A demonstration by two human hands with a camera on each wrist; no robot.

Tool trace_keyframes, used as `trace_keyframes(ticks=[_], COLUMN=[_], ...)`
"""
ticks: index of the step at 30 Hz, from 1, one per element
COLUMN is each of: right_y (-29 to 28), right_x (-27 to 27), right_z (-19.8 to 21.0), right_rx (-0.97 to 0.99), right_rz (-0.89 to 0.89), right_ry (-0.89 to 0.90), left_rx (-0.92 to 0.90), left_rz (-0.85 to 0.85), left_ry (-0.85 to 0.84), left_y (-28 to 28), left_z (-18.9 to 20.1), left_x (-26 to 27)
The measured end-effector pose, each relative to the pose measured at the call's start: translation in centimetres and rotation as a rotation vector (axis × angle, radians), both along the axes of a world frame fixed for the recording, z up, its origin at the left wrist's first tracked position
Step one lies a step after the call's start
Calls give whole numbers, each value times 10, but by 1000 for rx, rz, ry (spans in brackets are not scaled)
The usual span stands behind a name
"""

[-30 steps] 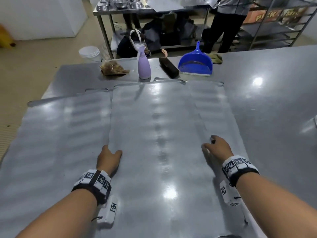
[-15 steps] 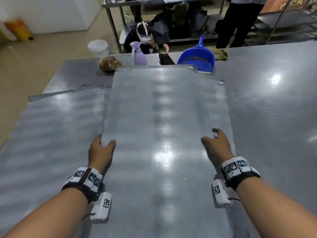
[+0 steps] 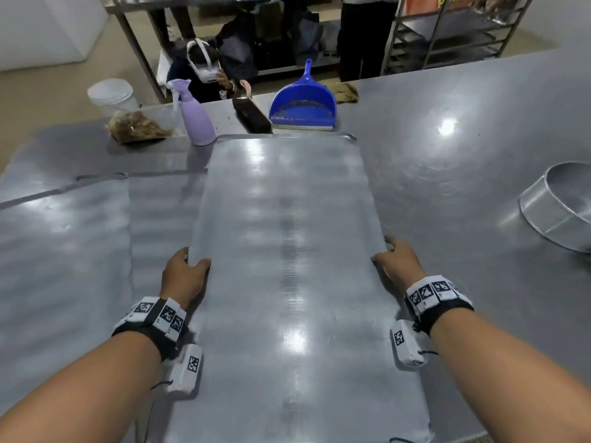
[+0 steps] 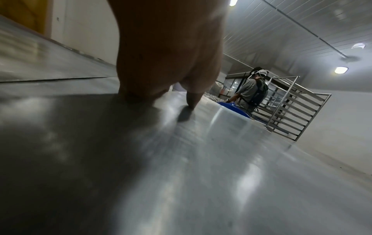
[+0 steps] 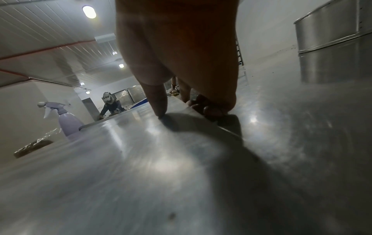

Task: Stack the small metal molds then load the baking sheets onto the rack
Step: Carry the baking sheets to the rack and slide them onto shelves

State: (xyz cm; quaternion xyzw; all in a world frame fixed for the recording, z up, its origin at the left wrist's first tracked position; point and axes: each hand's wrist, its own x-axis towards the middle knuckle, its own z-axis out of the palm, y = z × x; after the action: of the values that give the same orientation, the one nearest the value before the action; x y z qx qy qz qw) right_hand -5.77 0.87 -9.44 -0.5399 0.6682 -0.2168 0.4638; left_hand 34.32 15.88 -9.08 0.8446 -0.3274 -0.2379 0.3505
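Observation:
I hold a large flat baking sheet [image 3: 287,244] by its two long edges, level above the steel table. My left hand [image 3: 193,259] grips the left edge, thumb on top and fingers under. My right hand [image 3: 383,252] grips the right edge the same way. In the left wrist view the thumb [image 4: 193,100] presses on the sheet [image 4: 191,159]. In the right wrist view the fingers [image 5: 209,109] curl under the sheet's edge [image 5: 221,127]. More sheets [image 3: 64,251] lie flat to the left. A round metal mold [image 3: 559,209] stands at the right. The rack [image 3: 447,33] stands beyond the table.
At the table's far edge stand a lilac spray bottle [image 3: 196,123], a bag of brown crumbs [image 3: 137,126], a dark brush [image 3: 252,115] and a blue dustpan [image 3: 303,107]. A white bucket [image 3: 112,94] is on the floor. People work past the table near the rack [image 4: 292,108].
Both hands closed on the top sheet's long edges and lifted it off the pile. It has moved right and toward me, uncovering the sheet beneath on the left.

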Motion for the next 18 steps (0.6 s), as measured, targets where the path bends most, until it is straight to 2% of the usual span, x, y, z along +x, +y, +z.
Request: trace_keyframes(ticks=[3, 6, 9, 14, 18], right_y=[-5, -7, -2, 10, 15], right_x=[2, -1, -5, -7, -8], right_z=[2, 1, 1, -3, -2], right_rx=[2, -73, -122, -129, -117], right_rz=[65, 111, 95, 156, 152], right_ry=[74, 259, 351, 344, 356], left_rx=[153, 340, 271, 196, 206], left_rz=[-62, -103, -153, -111, -123], left_ry=[-49, -128, -41, 171, 205], left_y=[-6, -8, -6, -4, -5], left_z=[0, 0, 4, 5, 14], left_x=[14, 28, 30, 26, 19])
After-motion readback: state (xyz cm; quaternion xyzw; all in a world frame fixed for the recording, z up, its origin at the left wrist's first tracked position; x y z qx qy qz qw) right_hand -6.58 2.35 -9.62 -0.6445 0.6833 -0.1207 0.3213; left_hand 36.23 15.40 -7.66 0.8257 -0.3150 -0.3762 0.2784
